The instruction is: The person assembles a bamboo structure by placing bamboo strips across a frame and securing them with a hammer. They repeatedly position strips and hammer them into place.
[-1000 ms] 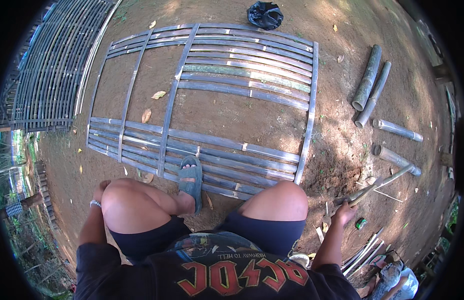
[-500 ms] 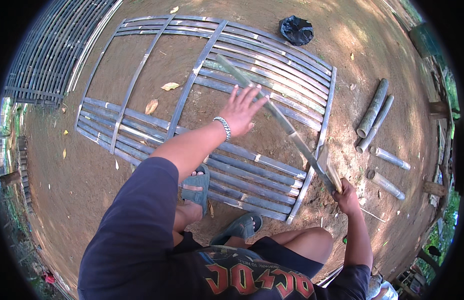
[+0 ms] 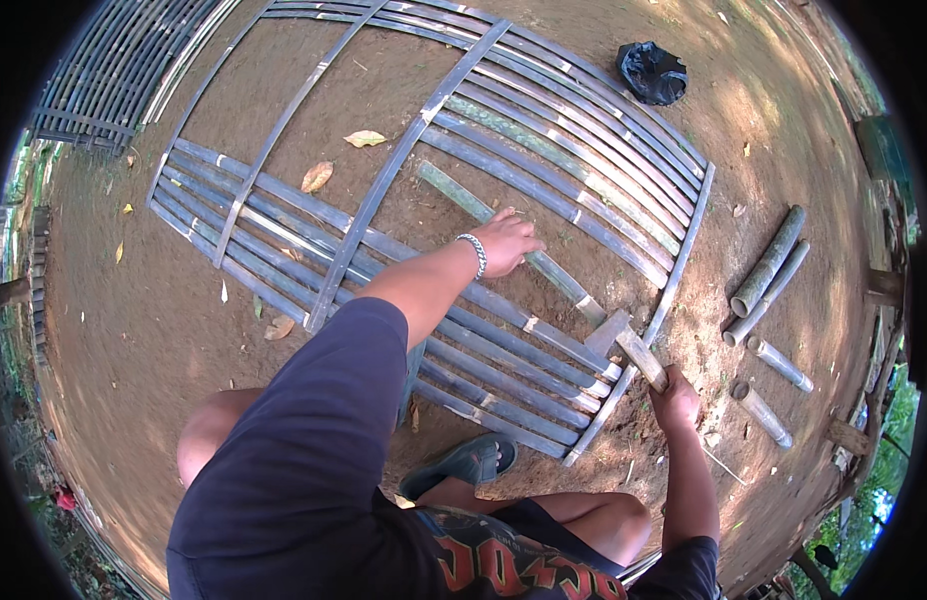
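My left hand (image 3: 506,246), with a chain bracelet at the wrist, is closed around the middle of a split bamboo slat (image 3: 556,274). The slat lies slantwise in the gap of a bamboo frame (image 3: 409,140), its greenish far end over bare soil. In my right hand (image 3: 676,402) is the wooden handle of a hatchet (image 3: 642,358). The hatchet's broad metal blade is beside the slat's near right end, close to the frame's right crosspiece (image 3: 681,268). Whether blade and slat touch, I cannot tell.
A black plastic bag (image 3: 652,73) sits beyond the frame. Several cut bamboo tubes (image 3: 769,262) lie on the dirt to the right. A finished-looking slatted bamboo panel (image 3: 124,60) is at the far left. My sandalled foot (image 3: 462,465) is just below the frame.
The slat has come down from a raised slant into the frame's gap. My left hand has gone from spread fingers to a grip on it. The right hand now holds only the hatchet.
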A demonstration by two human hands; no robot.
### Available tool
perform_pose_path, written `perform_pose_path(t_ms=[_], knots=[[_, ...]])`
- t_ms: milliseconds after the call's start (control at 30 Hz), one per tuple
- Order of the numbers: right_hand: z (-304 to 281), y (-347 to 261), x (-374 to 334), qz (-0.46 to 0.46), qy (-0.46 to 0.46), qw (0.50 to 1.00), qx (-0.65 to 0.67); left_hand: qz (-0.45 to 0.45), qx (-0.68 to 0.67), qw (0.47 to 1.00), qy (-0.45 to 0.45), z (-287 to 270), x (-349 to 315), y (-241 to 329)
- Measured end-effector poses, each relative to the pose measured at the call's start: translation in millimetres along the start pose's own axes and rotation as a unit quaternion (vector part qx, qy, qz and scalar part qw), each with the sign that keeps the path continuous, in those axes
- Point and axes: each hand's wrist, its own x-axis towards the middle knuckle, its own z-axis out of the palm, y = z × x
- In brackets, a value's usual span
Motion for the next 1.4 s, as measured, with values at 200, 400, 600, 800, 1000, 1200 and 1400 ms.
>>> perform_pose_path(t_ms=[200, 400, 600, 800, 1000, 1200, 1400], knots=[[30.1, -12.3, 49.9, -0.053, 0.096, 0.994, 0.023, -0.055, 0.006, 0.998, 0.006, -3.1, 13.4, -21.2], [48.2, -5.9, 101.3, -0.085, 0.135, 0.986, 0.057, -0.176, 0.047, 0.981, 0.069, -2.8, 8.2, -42.7], [47.9, -24.6, 124.2, -0.054, 0.118, 0.988, 0.088, -0.200, 0.059, 0.973, 0.100, -2.9, 2.2, -56.6], [45.3, -33.5, 135.6, -0.044, 0.091, 0.990, 0.102, -0.206, 0.055, 0.970, 0.120, -2.0, 5.0, -67.8], [53.3, -8.8, 145.9, -0.033, 0.116, 0.987, 0.104, -0.200, 0.051, 0.973, 0.103, 0.5, 24.3, -53.1], [52.3, -15.4, 151.1, -0.059, 0.132, 0.983, 0.112, -0.207, 0.043, 0.968, 0.133, 9.9, 28.3, -65.8], [59.9, -40.3, 167.5, -0.093, 0.155, 0.974, 0.136, -0.236, 0.041, 0.963, 0.119, -1.1, 21.9, -84.1]])
